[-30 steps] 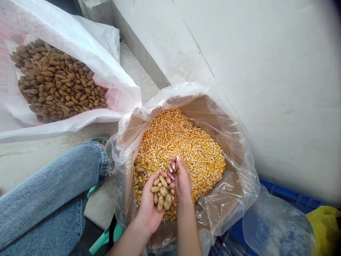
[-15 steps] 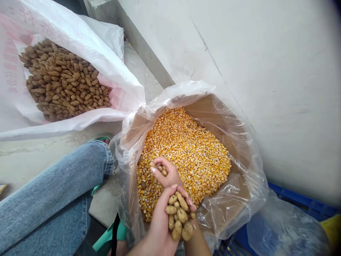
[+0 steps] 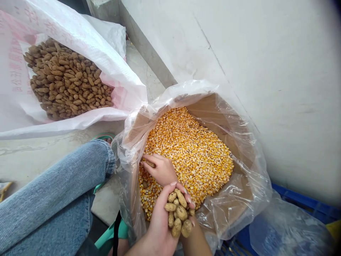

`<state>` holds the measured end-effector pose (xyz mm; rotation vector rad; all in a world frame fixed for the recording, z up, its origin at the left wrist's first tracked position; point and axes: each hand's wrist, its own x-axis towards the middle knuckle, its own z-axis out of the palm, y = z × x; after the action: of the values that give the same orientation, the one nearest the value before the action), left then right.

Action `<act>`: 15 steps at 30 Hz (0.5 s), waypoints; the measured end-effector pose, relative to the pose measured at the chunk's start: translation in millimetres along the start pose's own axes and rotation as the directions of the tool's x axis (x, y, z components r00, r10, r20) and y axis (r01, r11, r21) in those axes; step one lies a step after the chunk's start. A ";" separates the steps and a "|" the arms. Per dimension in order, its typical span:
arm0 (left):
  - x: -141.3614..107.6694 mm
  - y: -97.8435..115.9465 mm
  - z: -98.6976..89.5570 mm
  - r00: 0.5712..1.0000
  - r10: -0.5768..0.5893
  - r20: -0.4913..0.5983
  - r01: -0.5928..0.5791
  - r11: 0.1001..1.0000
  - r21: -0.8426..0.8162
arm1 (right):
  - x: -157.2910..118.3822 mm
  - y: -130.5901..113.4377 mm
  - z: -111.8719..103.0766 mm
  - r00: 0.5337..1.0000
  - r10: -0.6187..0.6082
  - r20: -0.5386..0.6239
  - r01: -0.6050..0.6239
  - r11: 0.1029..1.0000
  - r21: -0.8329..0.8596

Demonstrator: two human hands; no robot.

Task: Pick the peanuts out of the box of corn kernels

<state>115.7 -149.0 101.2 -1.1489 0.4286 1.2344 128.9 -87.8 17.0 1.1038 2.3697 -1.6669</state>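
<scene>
The corn (image 3: 191,149) is yellow-orange, the peanuts (image 3: 181,213) tan.

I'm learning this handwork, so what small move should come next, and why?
Perhaps the right hand should carry the peanut in its grip to the left hand, because that hand already cups a cluster of peanuts, while the right one is over the corn.

The left hand (image 3: 160,222), cupped around peanuts (image 3: 178,213) that cover most of its palm, hides the wrist of the right hand (image 3: 162,170), which itself conceals part of a single peanut (image 3: 149,163). The white sack (image 3: 112,64) and the jeans (image 3: 61,181) run off the left edge, and the sack's lettering (image 3: 15,69) is too faint to read. At the right edge a yellow thing (image 3: 335,229) is cut off, too little shown to name.
</scene>
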 end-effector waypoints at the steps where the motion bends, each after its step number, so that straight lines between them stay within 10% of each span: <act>1: 0.1 0.2 -0.2 1.000 0.003 0.001 -0.003 1.000 -0.001 | 1.4 -0.8 2.1 0.999 -0.032 0.022 0.035 0.994 -0.100; 11: -1.7 0.4 1.3 1.000 -0.023 0.003 0.023 1.000 -0.018 | -12.2 7.1 -4.8 0.989 -0.138 -0.056 0.099 0.887 -0.451; 15: -3.4 -0.2 3.9 1.000 -0.014 -0.008 0.014 1.000 0.002 | -45.7 14.8 -12.3 0.951 -0.213 0.223 0.308 0.638 -0.706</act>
<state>113.5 -147.4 105.6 -1.1533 0.4268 1.2177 175.7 -98.9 29.2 0.4969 2.7769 -0.5925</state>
